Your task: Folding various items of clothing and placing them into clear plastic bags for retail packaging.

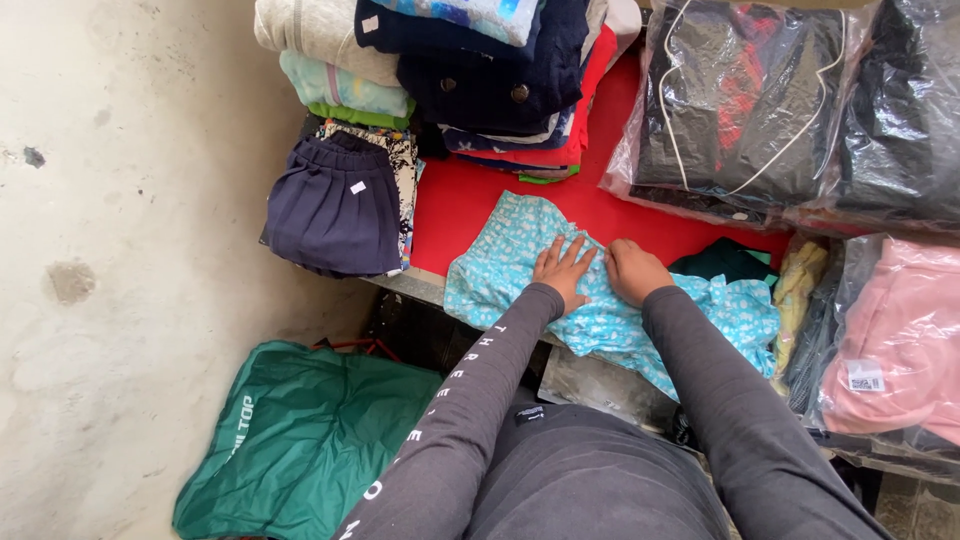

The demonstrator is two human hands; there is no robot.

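At the centre of the frame we press our left hand [562, 268], fingers spread flat, on a turquoise patterned garment [520, 262] lying on the red bench [455, 205]. Our right hand [632, 270], just beside it, rests with fingers curled down into the same cloth. Folded clothes [440, 70] are stacked at upper centre, bagged garments [740, 100] at upper right, and a green bag [300, 440] lies on the floor at lower left.
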